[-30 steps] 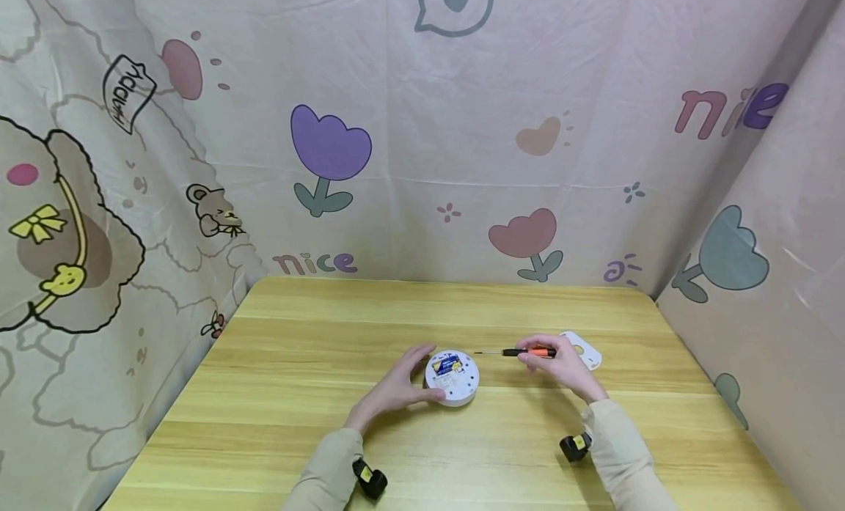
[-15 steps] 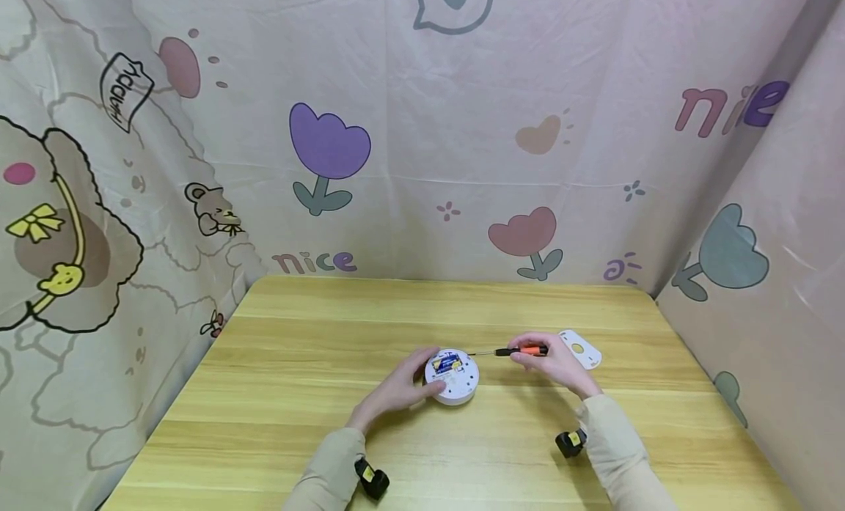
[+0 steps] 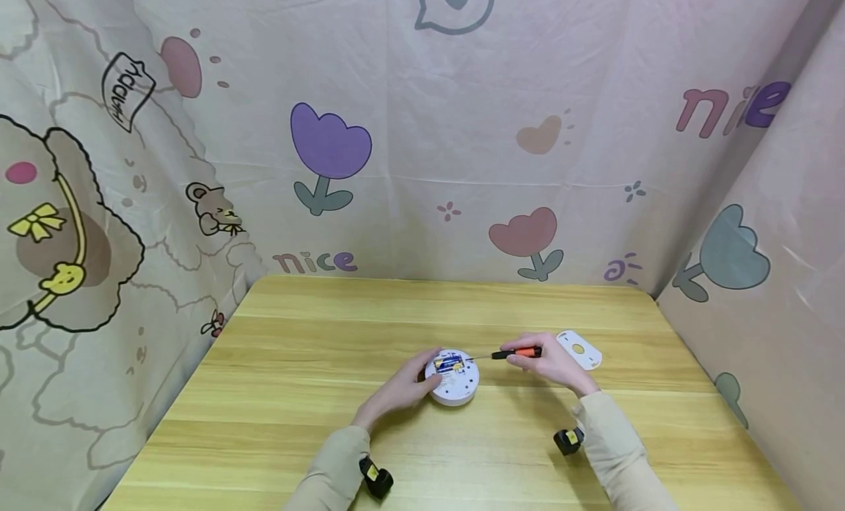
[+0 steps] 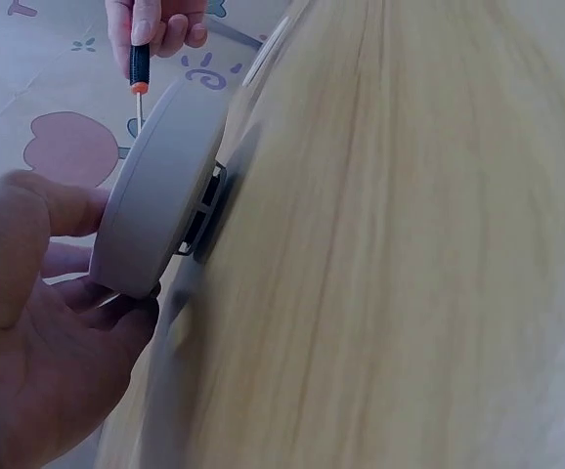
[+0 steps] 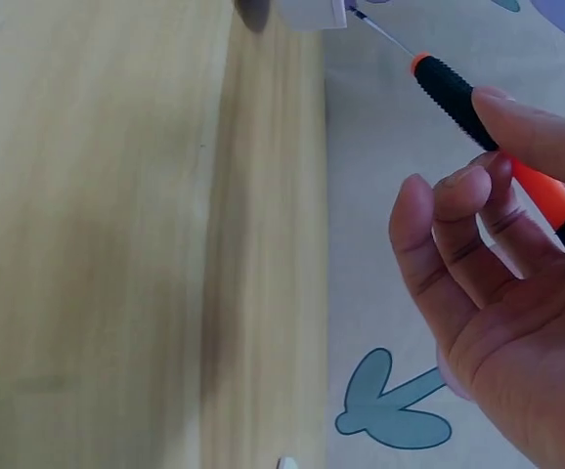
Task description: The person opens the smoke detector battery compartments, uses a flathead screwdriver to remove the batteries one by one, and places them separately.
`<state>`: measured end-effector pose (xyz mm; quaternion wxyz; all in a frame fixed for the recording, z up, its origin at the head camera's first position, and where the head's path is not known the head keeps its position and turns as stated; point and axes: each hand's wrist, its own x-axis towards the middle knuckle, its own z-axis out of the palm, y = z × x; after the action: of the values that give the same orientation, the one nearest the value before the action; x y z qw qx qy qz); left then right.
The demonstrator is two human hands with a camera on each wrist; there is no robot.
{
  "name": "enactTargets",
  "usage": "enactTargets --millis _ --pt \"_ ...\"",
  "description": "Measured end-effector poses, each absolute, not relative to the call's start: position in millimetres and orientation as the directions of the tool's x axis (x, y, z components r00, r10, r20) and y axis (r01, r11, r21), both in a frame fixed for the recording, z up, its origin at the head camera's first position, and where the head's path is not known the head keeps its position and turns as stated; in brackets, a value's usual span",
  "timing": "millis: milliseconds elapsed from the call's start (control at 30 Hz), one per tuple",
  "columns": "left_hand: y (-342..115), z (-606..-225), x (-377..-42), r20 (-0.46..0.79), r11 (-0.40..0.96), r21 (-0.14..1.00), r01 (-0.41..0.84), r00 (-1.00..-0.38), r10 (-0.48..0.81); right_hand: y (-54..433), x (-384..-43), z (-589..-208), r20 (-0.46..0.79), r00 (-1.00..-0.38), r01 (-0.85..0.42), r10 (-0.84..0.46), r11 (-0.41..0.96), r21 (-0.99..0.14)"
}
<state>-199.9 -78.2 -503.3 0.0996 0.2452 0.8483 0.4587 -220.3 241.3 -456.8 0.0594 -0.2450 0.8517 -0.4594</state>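
Note:
My left hand (image 3: 399, 388) grips a round white smoke alarm (image 3: 455, 388) by its left side, thumb on the upper face and fingers around the rim. Blue and yellow batteries (image 3: 450, 363) show in a bay in that face. In the left wrist view, a dark slotted vent (image 4: 202, 210) sticks out of the underside, close over the table. My right hand (image 3: 553, 358) pinches a screwdriver (image 5: 454, 98) with a black and orange handle. Its thin shaft points left, and the tip overlaps the right end of the battery bay in the head view.
A flat white plate (image 3: 590, 358) with a round hole lies on the wooden table (image 3: 317, 328), right of and behind my right hand. A patterned curtain (image 3: 409, 130) hangs around the back and sides. Black wrist cameras (image 3: 376, 479) sit at both cuffs.
My right hand has moved left, bringing the screwdriver tip from beside the smoke alarm onto its battery bay. The left thumb has shifted up the face, and the alarm has turned slightly.

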Motion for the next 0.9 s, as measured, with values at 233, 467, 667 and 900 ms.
enactTargets --millis 233,467,667,900 --pt "-72 -503 -200 0.025 0.458 0.845 0.276 -0.876 0.482 237 -219 -450 0.112 -0.886 -0.356 -0.449 0.506 -0.786" --pt "-66 -503 -202 0.033 0.457 0.848 0.269 -0.887 0.46 230 -220 -444 0.114 -0.905 -0.341 -0.41 0.537 -0.771" --pt "-63 -503 -202 0.026 0.462 0.851 0.251 -0.898 0.44 223 -218 -434 0.108 -0.899 -0.363 -0.424 0.586 -0.724" --pt "-60 -502 -203 0.039 0.467 0.846 0.258 -0.903 0.428 217 -219 -425 0.107 -0.883 -0.402 -0.457 0.621 -0.673"
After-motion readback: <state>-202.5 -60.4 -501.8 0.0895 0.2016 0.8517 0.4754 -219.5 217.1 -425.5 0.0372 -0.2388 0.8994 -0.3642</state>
